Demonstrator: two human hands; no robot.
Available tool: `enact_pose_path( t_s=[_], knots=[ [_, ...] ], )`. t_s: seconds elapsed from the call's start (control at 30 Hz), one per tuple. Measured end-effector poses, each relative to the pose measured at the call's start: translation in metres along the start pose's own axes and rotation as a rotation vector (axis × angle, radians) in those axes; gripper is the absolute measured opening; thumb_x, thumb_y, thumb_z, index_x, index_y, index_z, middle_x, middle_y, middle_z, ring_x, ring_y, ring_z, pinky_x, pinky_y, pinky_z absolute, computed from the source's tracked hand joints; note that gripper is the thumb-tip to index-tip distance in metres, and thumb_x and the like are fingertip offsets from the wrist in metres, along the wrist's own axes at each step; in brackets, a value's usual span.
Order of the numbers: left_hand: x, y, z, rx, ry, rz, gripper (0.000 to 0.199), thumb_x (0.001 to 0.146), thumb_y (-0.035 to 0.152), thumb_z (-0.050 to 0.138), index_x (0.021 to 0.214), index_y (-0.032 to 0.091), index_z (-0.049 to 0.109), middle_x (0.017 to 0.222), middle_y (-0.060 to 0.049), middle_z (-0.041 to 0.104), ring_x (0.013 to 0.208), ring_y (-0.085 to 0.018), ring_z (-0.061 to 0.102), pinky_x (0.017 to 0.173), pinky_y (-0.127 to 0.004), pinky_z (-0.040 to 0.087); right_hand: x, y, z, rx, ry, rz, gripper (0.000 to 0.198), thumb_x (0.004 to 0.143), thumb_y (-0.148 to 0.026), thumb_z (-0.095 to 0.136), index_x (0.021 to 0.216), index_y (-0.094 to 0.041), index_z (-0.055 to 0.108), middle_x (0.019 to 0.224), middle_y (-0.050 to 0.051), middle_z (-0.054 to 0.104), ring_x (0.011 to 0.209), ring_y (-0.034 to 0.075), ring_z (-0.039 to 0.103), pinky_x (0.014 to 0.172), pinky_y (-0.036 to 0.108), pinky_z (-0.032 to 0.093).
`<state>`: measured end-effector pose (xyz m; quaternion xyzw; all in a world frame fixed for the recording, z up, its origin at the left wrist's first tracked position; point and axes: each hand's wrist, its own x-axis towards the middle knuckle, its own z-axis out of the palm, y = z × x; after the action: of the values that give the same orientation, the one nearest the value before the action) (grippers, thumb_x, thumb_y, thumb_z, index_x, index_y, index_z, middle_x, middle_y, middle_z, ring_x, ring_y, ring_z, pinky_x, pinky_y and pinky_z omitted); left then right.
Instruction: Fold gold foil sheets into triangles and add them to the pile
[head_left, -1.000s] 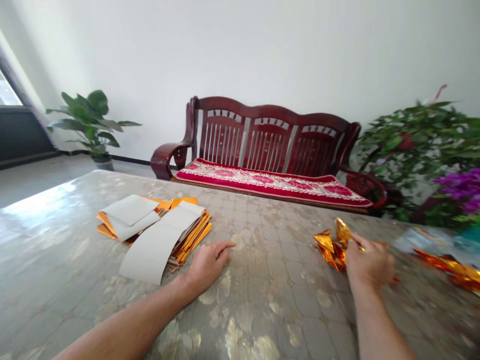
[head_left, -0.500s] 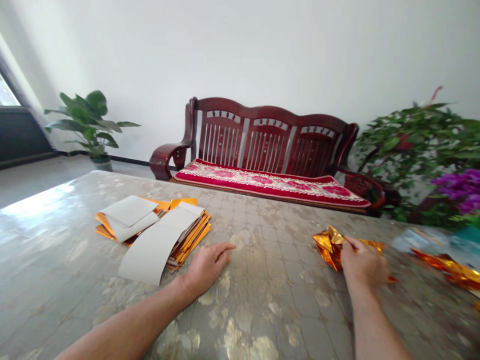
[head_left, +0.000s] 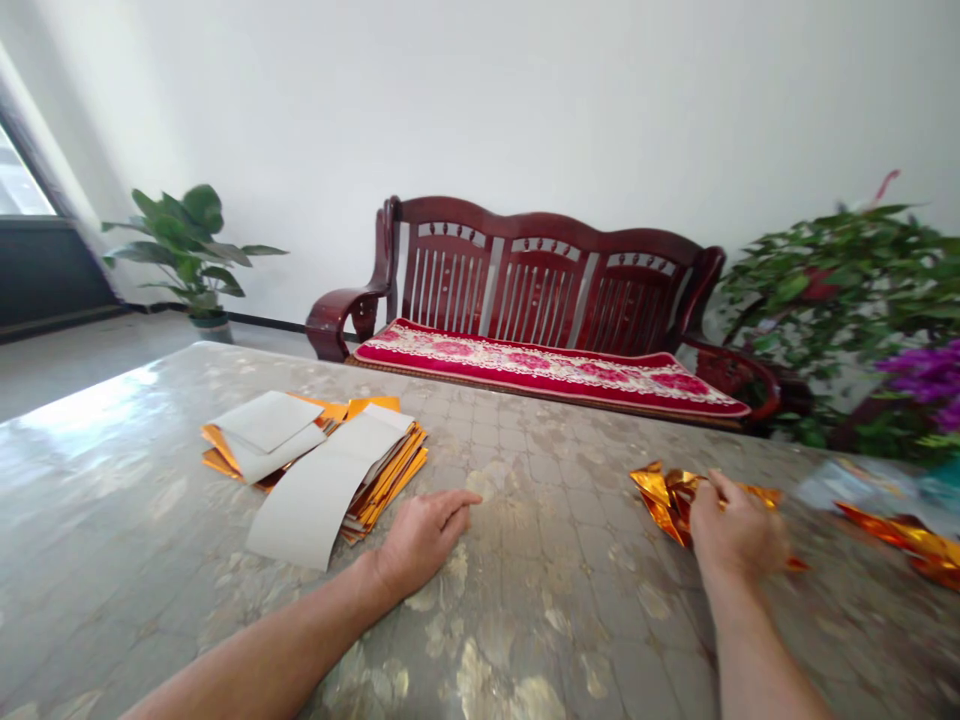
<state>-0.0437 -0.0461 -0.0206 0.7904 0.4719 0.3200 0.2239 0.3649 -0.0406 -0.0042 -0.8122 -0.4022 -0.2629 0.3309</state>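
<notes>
My left hand (head_left: 427, 540) rests on the patterned tabletop (head_left: 525, 600), index finger stretched out and the others partly bent, holding nothing. Just beyond it lies a fanned stack of paper sheets with orange edges (head_left: 386, 485). Pale grey sheets (head_left: 315, 490) lie on top, one hanging down onto the table. At the right, my right hand (head_left: 739, 530) is closed over crumpled, shiny gold foil paper (head_left: 664, 500). Parts of the foil show on both sides of the hand. Its outer fingers are blurred, and the grip underneath is partly hidden.
Another gold-orange foil piece (head_left: 907, 540) and clear plastic (head_left: 859, 485) lie at the far right. Behind the table stands a dark red wooden bench (head_left: 540, 270) with a floral red cover (head_left: 547, 370). Potted greenery (head_left: 187, 240) is on the left, leafy plants (head_left: 847, 290) on the right.
The view has shifted slightly, moving the scene a little to the right. The foil beneath my right hand has sunk lower and altered its shape. My left hand stays in place.
</notes>
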Motion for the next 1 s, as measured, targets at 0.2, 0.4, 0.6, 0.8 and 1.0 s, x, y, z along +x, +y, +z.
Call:
enact_pose_path(
  t_s=[0.2, 0.4, 0.6, 0.8, 1.0],
  knots=[
    [0.004, 0.015, -0.009, 0.099, 0.065, 0.046, 0.029, 0.092, 0.019, 0.052, 0.112, 0.026, 0.07, 0.099, -0.001, 0.077, 0.091, -0.016, 0.072, 0.081, -0.024, 0.052, 0.001, -0.012, 0.003, 0.083, 0.162, -0.228, 0.043, 0.093, -0.032, 0.043, 0.112, -0.01, 0.075, 0.076, 0.018, 0.068, 0.072, 0.031, 0.059, 0.062, 0.04, 0.035],
    [0.021, 0.026, -0.057, 0.341, 0.139, 0.061, 0.026, 0.094, 0.022, 0.049, 0.109, 0.028, 0.07, 0.103, -0.001, 0.074, 0.098, -0.019, 0.068, 0.084, -0.027, 0.051, -0.03, -0.071, 0.004, 0.311, 0.117, -0.7, 0.027, 0.093, -0.025, 0.05, 0.1, -0.019, 0.076, 0.084, 0.007, 0.073, 0.077, 0.023, 0.063, 0.076, 0.034, 0.045],
    [0.037, -0.003, -0.115, 0.63, 0.083, -0.214, 0.033, 0.088, 0.037, 0.058, 0.116, 0.023, 0.068, 0.116, -0.01, 0.067, 0.114, -0.029, 0.058, 0.097, -0.04, 0.046, -0.066, -0.099, 0.009, 0.451, -0.118, -0.941, 0.026, 0.094, -0.021, 0.048, 0.1, -0.021, 0.073, 0.086, 0.003, 0.072, 0.083, 0.018, 0.067, 0.079, 0.028, 0.047],
    [0.036, -0.044, -0.135, 0.662, -0.291, -0.451, 0.086, 0.066, 0.06, 0.072, 0.142, 0.029, 0.048, 0.14, -0.018, 0.048, 0.133, -0.04, 0.042, 0.102, -0.052, 0.042, -0.068, -0.086, 0.02, 0.436, -0.229, -0.865, 0.028, 0.093, -0.025, 0.045, 0.099, -0.024, 0.073, 0.089, 0.0, 0.073, 0.083, 0.016, 0.07, 0.071, 0.026, 0.05],
    [0.035, -0.059, -0.132, 0.592, -0.436, -0.436, 0.093, 0.061, 0.045, 0.075, 0.146, 0.03, 0.04, 0.142, -0.016, 0.046, 0.126, -0.034, 0.052, 0.1, -0.043, 0.047, -0.068, -0.082, 0.027, 0.437, -0.27, -0.816, 0.028, 0.093, -0.029, 0.045, 0.097, -0.026, 0.073, 0.092, -0.001, 0.074, 0.083, 0.016, 0.071, 0.07, 0.026, 0.052]
  ],
)
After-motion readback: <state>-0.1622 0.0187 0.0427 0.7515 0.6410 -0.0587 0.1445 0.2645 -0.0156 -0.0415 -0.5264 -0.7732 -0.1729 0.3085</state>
